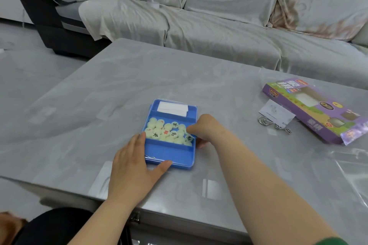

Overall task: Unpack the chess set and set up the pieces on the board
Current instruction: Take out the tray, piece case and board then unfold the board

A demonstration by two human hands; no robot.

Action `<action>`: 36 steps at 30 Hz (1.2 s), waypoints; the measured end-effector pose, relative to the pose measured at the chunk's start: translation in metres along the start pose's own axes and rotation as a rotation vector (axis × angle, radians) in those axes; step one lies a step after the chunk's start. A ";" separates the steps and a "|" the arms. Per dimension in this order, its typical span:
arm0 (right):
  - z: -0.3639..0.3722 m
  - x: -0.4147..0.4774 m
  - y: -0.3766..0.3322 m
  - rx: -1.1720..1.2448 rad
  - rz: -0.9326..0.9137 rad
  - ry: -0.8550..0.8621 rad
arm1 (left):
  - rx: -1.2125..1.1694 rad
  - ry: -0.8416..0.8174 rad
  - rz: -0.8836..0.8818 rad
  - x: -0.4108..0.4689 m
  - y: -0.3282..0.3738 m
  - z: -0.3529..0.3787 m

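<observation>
Head view: blue tray on the desk, left hand flat at its near corner, fingers straight; right hand curls its fingers over the right rim. Looks light and slick, loose pieces inside, so keep it level, gripping both rims.

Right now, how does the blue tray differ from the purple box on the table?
The blue tray sits mid-table, left hand touching it, right hand gripping its rim; the purple box lies to the right, untouched. The blue tray holds pale round chess pieces; the purple box has its near end flap open. Both lie flat on the grey table.
</observation>
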State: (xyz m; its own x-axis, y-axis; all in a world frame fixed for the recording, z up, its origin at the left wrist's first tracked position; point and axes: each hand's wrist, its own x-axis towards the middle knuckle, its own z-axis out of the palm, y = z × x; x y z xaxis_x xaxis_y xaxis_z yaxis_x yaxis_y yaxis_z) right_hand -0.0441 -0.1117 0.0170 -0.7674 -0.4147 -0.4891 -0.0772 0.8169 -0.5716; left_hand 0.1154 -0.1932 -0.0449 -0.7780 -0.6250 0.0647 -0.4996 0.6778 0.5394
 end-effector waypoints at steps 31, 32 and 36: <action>0.001 -0.044 0.088 0.451 -0.094 0.135 | -0.077 0.028 0.165 -0.013 0.015 -0.003; 0.002 -0.045 0.088 0.451 -0.097 0.139 | -0.114 0.077 0.150 -0.012 0.017 -0.005; 0.002 -0.047 0.089 0.468 -0.117 0.149 | -0.319 0.219 0.066 -0.009 0.018 -0.008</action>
State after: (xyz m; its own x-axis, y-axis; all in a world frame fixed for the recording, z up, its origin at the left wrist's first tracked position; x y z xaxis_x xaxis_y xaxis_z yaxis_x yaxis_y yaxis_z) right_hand -0.0134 -0.0205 -0.0125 -0.8558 -0.4033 -0.3240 0.0990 0.4871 -0.8677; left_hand 0.1166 -0.1781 -0.0290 -0.6874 -0.6753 0.2672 -0.2807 0.5864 0.7599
